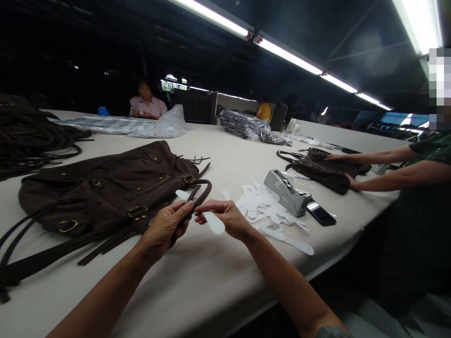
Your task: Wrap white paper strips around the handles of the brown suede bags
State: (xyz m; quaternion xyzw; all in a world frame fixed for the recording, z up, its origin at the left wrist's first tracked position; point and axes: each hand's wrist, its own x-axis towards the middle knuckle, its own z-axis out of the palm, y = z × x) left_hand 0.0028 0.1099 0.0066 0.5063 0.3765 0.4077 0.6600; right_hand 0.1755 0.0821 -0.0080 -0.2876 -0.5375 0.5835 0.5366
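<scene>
A dark brown bag (pixel 116 173) with brass buckles, a zip and fringe lies flat on the table in front of me. Its looped handle (pixel 206 188) is pinched in my left hand (pixel 169 225), thumb on top. Close beside it, my right hand (pixel 225 217) has its fingers closed on a white paper-like strip (pixel 214 223) with a rounded end. Another white rounded end (pixel 182 194) shows on the far side of the handle; whether both belong to one strip I cannot tell.
Several white strips (pixel 262 202) lie heaped to the right, by a grey tape dispenser (pixel 287 192) and a phone (pixel 320 212). A co-worker's hands (pixel 352 182) touch another dark bag (pixel 317 169). More bags (pixel 31 131) are piled left; plastic-wrapped goods (pixel 246 124) lie farther back.
</scene>
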